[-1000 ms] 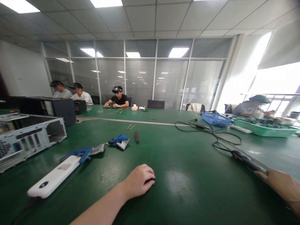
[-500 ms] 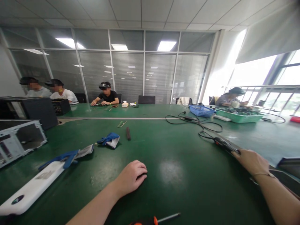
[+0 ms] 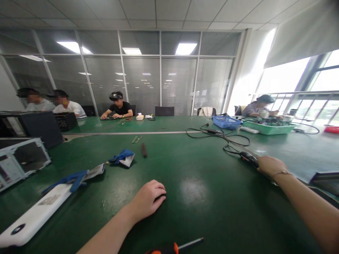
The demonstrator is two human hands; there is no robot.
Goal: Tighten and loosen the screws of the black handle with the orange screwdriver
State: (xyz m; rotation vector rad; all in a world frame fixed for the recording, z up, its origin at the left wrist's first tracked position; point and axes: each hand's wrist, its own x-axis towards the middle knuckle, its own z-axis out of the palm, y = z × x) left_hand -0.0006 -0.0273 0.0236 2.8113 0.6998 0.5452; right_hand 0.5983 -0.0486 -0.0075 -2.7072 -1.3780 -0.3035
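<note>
My left hand [image 3: 150, 197] rests on the green table [image 3: 169, 225], fingers loosely bent, thumb a little apart, and nothing visible in it. Over at the right, my right hand [image 3: 271, 166] is closed around a black corded tool [image 3: 247, 158], a long narrow body whose cable leaves its far end. The palm and fingertips hide much of it, so its exact kind cannot be made out. A screwdriver [image 3: 169, 248] with a black and orange handle lies at the bottom edge, nearer to my left hand, its shaft pointing right.
Left are a white elongated device [image 3: 39, 211], blue-grey gloves [image 3: 123, 157] and an open metal computer case [image 3: 31, 155]. A dark brown bar [image 3: 143, 150] lies mid-table. Black cable [image 3: 225, 135] loops near blue [image 3: 226, 121] and green baskets [image 3: 270, 127]. Several people sit around the table.
My right hand has moved left along the corded tool, closer to its cable end, covering more of it. My left hand stays put. The view has shifted slightly.
</note>
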